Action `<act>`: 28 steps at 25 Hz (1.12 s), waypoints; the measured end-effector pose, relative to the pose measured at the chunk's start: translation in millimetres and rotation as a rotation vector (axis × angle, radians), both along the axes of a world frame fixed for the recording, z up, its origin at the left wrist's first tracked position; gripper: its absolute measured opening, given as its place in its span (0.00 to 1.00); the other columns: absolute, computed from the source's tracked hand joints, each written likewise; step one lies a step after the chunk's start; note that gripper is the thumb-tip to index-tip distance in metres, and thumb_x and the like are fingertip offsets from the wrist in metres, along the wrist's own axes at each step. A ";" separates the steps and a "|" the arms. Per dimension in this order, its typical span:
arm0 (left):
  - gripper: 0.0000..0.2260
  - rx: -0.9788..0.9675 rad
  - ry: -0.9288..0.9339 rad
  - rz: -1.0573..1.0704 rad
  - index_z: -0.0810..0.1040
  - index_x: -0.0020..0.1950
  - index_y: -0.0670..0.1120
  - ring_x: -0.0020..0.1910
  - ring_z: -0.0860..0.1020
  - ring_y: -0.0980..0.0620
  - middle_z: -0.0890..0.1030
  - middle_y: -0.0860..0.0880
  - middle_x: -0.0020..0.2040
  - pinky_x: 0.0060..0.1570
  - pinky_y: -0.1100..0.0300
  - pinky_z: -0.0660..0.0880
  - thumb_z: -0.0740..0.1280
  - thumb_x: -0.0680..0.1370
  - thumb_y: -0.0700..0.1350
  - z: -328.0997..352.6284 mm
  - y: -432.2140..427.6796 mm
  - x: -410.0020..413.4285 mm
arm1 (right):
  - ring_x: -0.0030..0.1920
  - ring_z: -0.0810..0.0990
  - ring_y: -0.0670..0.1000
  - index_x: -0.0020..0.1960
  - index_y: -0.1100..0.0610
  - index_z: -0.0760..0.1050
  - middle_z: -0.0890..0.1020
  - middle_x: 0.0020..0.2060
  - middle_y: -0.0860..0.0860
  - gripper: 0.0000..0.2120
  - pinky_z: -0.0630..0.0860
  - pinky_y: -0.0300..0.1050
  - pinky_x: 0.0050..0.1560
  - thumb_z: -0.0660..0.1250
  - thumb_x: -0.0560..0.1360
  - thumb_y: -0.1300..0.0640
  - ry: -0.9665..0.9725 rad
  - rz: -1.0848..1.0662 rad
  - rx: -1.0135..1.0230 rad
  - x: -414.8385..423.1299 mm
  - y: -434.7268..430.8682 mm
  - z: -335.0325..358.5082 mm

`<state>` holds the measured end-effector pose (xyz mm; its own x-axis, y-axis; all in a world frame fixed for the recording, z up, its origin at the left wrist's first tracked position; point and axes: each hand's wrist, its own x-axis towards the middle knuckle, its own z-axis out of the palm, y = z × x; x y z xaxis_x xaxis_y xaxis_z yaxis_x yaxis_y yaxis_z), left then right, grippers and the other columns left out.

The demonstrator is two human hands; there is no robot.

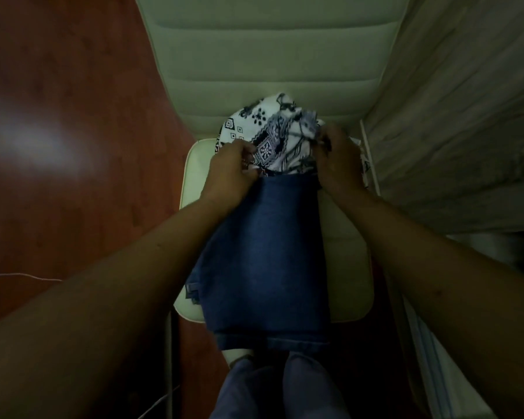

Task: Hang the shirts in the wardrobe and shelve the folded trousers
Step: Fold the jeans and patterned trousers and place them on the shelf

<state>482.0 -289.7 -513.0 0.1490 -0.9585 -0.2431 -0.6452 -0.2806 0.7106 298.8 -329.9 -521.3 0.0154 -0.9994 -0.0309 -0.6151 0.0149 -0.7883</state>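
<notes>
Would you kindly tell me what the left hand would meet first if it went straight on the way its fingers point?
The left hand pinches the patterned fabric, so it would push into that first; the chair backrest seems to lie behind, though depth is unclear.

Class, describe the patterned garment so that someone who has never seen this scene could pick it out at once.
Find the cream padded chair beside the reddish wooden floor. Folded blue denim lies along its seat, and the patterned garment is bunched at the denim's far end, near the backrest. It alone is white with dark geometric and floral print.
</notes>
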 end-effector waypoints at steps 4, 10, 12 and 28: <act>0.25 -0.030 0.278 -0.015 0.68 0.64 0.44 0.49 0.76 0.52 0.76 0.50 0.53 0.51 0.59 0.76 0.73 0.70 0.38 29.1 2.3 -2.7 | 0.40 0.77 0.53 0.47 0.57 0.69 0.76 0.38 0.53 0.02 0.74 0.44 0.39 0.57 0.77 0.60 -0.282 -0.031 0.041 17.3 -30.2 62.9; 0.29 -0.192 0.536 -0.040 0.66 0.66 0.48 0.60 0.77 0.51 0.76 0.47 0.61 0.61 0.53 0.75 0.73 0.69 0.52 122.7 -2.6 -1.9 | 0.25 0.80 0.48 0.47 0.64 0.67 0.76 0.40 0.60 0.05 0.79 0.40 0.29 0.58 0.80 0.62 -0.862 -0.078 0.272 51.2 -45.6 193.5; 0.16 -0.293 0.550 0.012 0.73 0.56 0.50 0.52 0.79 0.46 0.79 0.47 0.51 0.55 0.39 0.76 0.68 0.72 0.54 165.4 -2.5 10.0 | 0.20 0.75 0.44 0.39 0.60 0.64 0.74 0.29 0.54 0.10 0.76 0.36 0.25 0.60 0.79 0.62 -0.885 -0.052 0.259 51.3 -40.1 242.2; 0.02 -0.651 0.263 -0.408 0.71 0.52 0.47 0.34 0.67 0.50 0.71 0.43 0.37 0.33 0.60 0.64 0.60 0.81 0.42 603.8 26.9 78.8 | 0.43 0.76 0.55 0.49 0.55 0.71 0.78 0.42 0.54 0.04 0.66 0.46 0.39 0.64 0.75 0.57 0.216 0.388 -0.391 41.3 27.7 500.8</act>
